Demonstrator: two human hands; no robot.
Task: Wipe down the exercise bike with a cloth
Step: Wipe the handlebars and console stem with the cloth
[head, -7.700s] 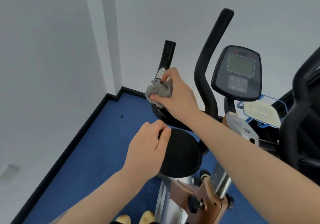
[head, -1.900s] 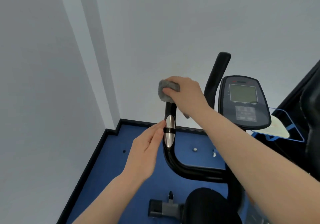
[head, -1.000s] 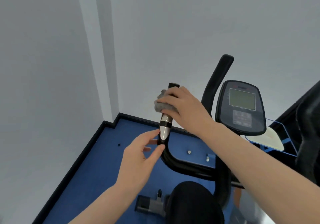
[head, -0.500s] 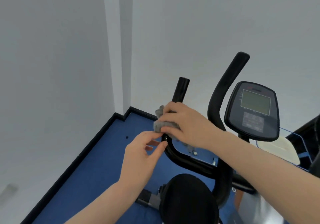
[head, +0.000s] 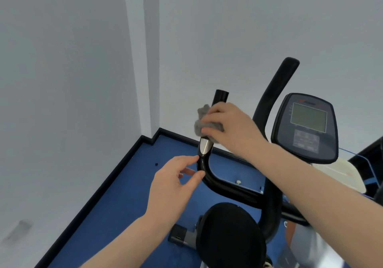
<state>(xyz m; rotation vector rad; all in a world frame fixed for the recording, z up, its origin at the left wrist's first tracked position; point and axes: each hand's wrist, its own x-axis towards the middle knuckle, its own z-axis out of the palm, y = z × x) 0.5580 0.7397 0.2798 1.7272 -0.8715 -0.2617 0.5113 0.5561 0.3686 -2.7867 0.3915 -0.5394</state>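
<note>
The exercise bike's black left handlebar [head: 209, 176] rises in the centre, with a silver sensor plate [head: 204, 146] on it. My right hand [head: 232, 129] grips a crumpled grey cloth [head: 202, 120] wrapped round the upper handlebar, just below its black tip [head: 220, 97]. My left hand [head: 174, 181] has relaxed fingers whose tips touch the bar's curve below the silver plate. The right handlebar [head: 275, 93] and the console [head: 305, 127] stand to the right. The black saddle [head: 230, 236] is at the bottom.
White walls meet in a corner at the left, with a black skirting [head: 93, 195] along the blue floor [head: 124, 201]. A pale tray-like part with a blue outline [head: 342, 170] sits behind the console. Another dark machine [head: 373, 154] fills the far right edge.
My right hand with the cloth slid down the left handlebar over the silver plate, then back up to just below the tip. My left hand stayed at the bar's curve.
</note>
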